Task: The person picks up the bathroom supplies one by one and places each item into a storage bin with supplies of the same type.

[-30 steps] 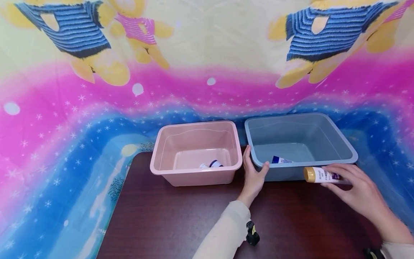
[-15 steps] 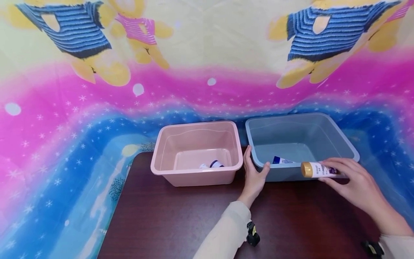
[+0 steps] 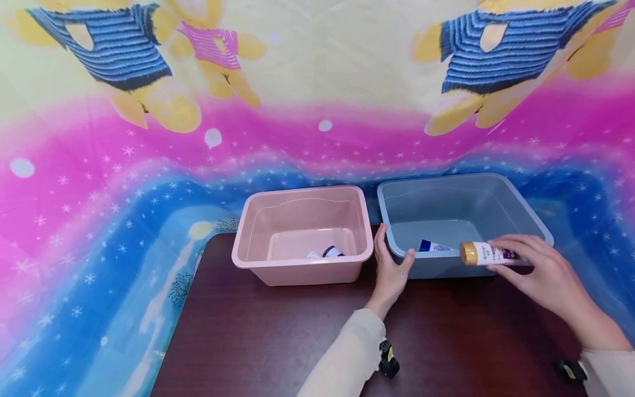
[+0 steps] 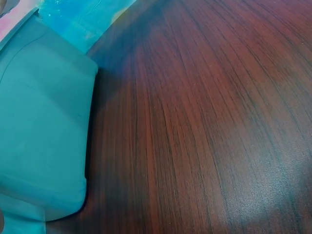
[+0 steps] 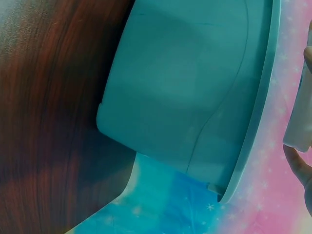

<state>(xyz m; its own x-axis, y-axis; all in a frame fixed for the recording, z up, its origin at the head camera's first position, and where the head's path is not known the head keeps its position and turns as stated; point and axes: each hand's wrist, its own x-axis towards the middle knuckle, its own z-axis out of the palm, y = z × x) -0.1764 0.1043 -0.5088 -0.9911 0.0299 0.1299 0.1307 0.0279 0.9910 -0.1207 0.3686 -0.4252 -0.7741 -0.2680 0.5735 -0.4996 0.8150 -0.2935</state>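
Observation:
In the head view, my right hand (image 3: 545, 270) holds a white tube with a gold cap (image 3: 488, 253), thumb below and fingers above. It is tilted nearly level, cap to the left, over the front rim of the grey-blue bin (image 3: 446, 268). My left hand (image 3: 391, 274) rests at that bin's front left corner, fingers along its side and thumb on the front wall. Inside lies a smaller tube with a dark blue cap (image 3: 435, 246), partly hidden by the rim. The right wrist view catches the held tube's pale end (image 5: 297, 126) and fingertips at the edge.
A pink bin (image 3: 302, 266) stands to the left, holding a white item with a dark band (image 3: 332, 251) and a small white piece (image 3: 313, 255), both partly hidden. Both bins sit on a dark wooden table (image 3: 278, 331) before a patterned cloth (image 3: 297, 132).
My right hand has risen slightly and shifted left with the gold-capped tube, bringing it from before the bin's front wall up to rim level. My left hand stays at the corner.

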